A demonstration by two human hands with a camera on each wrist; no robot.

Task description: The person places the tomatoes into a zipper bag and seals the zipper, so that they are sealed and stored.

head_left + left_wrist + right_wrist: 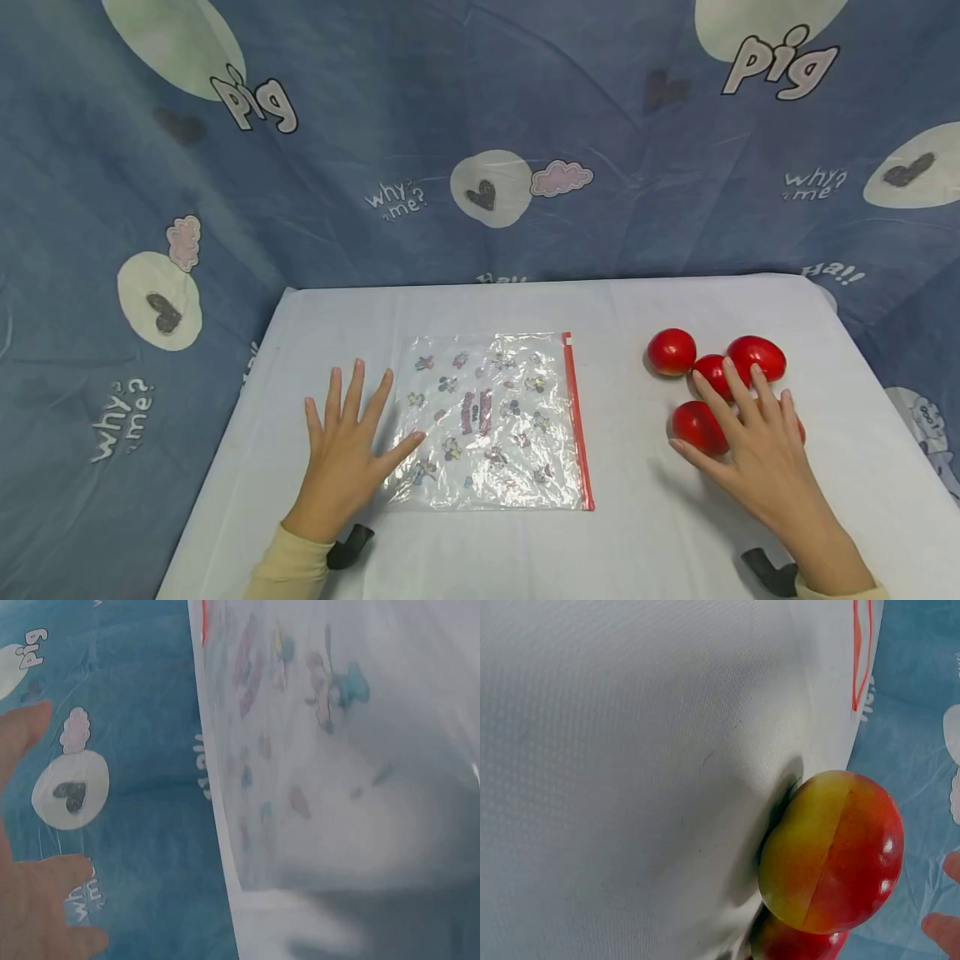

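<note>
A clear zip bag (480, 421) with small printed figures and a red zip edge lies flat on the white table. My left hand (343, 467) is at its left side, fingers spread, thumb overlapping the bag's edge in the head view. Fingers (45, 900) and bag (300, 750) also appear in the left wrist view. My right hand (765, 458) spreads its fingers over a group of shiny red round fruits (671, 351), partly hiding some. In the right wrist view, one fruit (832, 851) is red and yellow with a seam line, overlapping another (799, 941).
The white-covered table (615, 550) backs onto a blue printed cloth (420, 108) hanging behind and at both sides. Bare white cloth lies between the bag and the fruits. A dark strap piece (350, 547) shows at the left wrist, another (770, 573) at the right.
</note>
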